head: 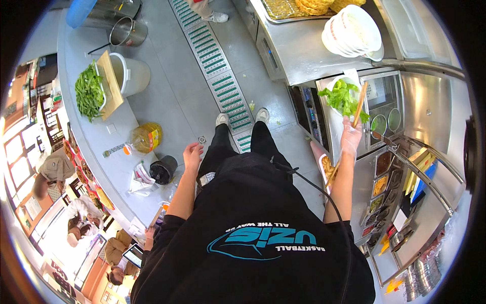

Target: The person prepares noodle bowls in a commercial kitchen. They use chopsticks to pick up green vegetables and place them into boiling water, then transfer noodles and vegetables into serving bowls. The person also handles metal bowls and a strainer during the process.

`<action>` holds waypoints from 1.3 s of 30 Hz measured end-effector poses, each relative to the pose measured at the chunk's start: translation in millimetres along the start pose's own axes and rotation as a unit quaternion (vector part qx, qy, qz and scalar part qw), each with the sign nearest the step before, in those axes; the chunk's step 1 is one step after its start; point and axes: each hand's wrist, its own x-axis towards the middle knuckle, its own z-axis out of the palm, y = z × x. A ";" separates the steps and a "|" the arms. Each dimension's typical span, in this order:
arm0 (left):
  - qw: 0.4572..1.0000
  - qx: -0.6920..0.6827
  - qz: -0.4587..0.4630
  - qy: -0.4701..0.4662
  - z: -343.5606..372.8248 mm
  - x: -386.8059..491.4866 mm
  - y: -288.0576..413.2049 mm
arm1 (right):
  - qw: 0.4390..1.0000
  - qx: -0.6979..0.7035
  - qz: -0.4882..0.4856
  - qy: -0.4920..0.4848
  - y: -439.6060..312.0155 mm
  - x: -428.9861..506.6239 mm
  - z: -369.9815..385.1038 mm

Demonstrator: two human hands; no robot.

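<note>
My right hand (351,135), in a clear plastic glove, grips long wooden chopsticks (360,104). Their upper ends reach over a white bowl (342,80) of green lettuce leaves (343,98). Some leaves hang past the bowl's rim near my fingertips; I cannot tell whether the hand also touches the leaves or the bowl. Bare and holding nothing, my left hand (193,155) hangs beside my left thigh with its fingers loosely apart. The nearest things to it are a black bin (163,170) and a large oil jug (146,137) on the left.
White stacked buckets (351,32) stand on the steel counter (303,57). Right of me are strainers (378,125) and topping trays (381,185). A basket of leafy greens (89,91) sits left. A drain grate (228,83) crosses the floor; another person's shoe (216,17) is ahead.
</note>
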 end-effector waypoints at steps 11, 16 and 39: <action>0.983 0.118 0.093 -0.106 -45.4 87.8 -58.8 | 0.985 0.089 0.112 -0.093 -51.7 -155.4 80.3; 0.985 0.058 0.052 -0.152 -64.8 117.3 -10.7 | 0.896 -0.225 0.122 -0.362 -13.4 -181.7 161.6; 0.899 -0.087 -0.426 0.047 -151.8 187.6 -439.7 | 0.869 -0.445 0.069 -0.204 549.0 9.3 673.7</action>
